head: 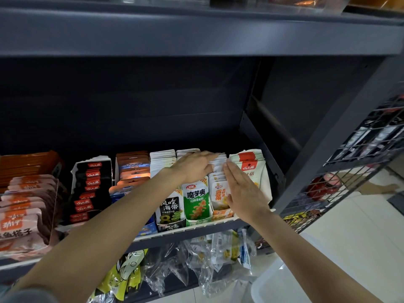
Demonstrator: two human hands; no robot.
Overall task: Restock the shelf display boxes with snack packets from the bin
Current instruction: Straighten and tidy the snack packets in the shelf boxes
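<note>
The dark grey metal shelf (196, 231) crosses the lower half of the frame, with a row of cardboard display boxes standing along its front edge. Right of centre, the narrow orange-and-white display box (222, 213) holds a file of small white foil snack packets with orange-and-yellow fronts (219, 193), standing upright one behind another. It stands between the green-and-white packet box (196, 206) and the taller white packets with red header strips (247, 162).

The left hand (194, 167) lies flat, fingers straight, over the tops of the packets at the back of the file. The right hand (244, 193) is flat too, pressed against the file's right side. Neither hand grasps anything; both look to be squaring the stack.

These packets should be light, thin and floppy, with slick film that slides easily, so a loose file may fan or topple. I would pinch several together across their top seals, or press the sides flat as here.

Much is hidden. The rear packets lie under the left palm, and the box's right wall is behind the right hand. The white plastic bin (284, 281) at the lower right is cut off by the frame, its contents unseen. The crumpled clear bags (196, 259) below the shelf are hard to read. The shelf's back is too dark to make out.
</note>
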